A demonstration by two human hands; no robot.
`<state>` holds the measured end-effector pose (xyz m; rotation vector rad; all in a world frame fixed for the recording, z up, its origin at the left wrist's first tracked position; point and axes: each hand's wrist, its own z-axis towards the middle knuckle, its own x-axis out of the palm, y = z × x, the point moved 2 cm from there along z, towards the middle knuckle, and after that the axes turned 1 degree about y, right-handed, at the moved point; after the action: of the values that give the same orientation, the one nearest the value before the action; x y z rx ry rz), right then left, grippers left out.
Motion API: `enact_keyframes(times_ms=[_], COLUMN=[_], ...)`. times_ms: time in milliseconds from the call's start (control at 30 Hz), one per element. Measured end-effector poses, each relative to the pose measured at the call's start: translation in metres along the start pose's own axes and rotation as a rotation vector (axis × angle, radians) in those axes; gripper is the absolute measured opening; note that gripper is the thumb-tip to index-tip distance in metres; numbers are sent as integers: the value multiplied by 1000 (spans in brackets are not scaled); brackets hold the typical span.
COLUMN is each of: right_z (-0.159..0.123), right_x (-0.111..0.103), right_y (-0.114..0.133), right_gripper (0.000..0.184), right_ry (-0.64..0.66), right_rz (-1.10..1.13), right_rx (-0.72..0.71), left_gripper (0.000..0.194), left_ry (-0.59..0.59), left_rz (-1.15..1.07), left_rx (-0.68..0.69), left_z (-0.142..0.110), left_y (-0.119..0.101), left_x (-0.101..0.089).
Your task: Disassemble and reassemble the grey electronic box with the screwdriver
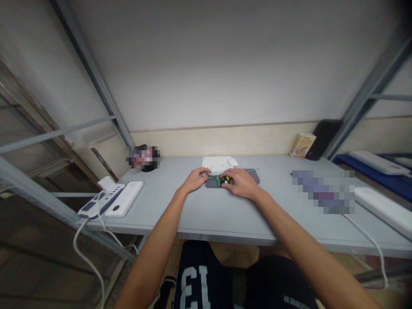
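A small green circuit board (213,177), with a black part on its right side, is between my hands near the middle of the desk. My left hand (195,180) has its fingertips closed at the board's left end. Over the black part, my right hand (242,183) grips the right end with thumb and fingers curled. Under the board lies a grey casing (211,185), partly hidden by my hands. Just behind is a white sheet (212,163) with several small dark bits on it, and a small white object (232,162) at its right corner.
A grey flat piece (254,175) with a thin rod lies behind my right hand. On the left are a power strip (103,201) and a white slab (127,199) with cables. A yellowish box (302,146) stands back right. The desk's front edge (225,237) runs above my legs.
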<state>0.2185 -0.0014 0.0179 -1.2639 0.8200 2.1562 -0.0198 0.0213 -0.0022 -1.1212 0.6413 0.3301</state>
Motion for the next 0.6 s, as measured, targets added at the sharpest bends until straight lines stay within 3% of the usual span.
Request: enact_keyframes(times_ms=[433,500,600], right_z=[-1,-2,-2], right_x=[-2,-6,-21], right_y=[3,3,1], right_gripper=[31,35,36], right_ry=[34,-22,-266], right_rz=[9,23,92], right_rx=[-1,-6,24], left_gripper=[30,29,26], left_ry=[2,2,4], left_rz=[65,75,79], left_rx=[38,33,36], left_z=[1,0,-1], left_y=[1,0,-1], left_x=[2,2,1])
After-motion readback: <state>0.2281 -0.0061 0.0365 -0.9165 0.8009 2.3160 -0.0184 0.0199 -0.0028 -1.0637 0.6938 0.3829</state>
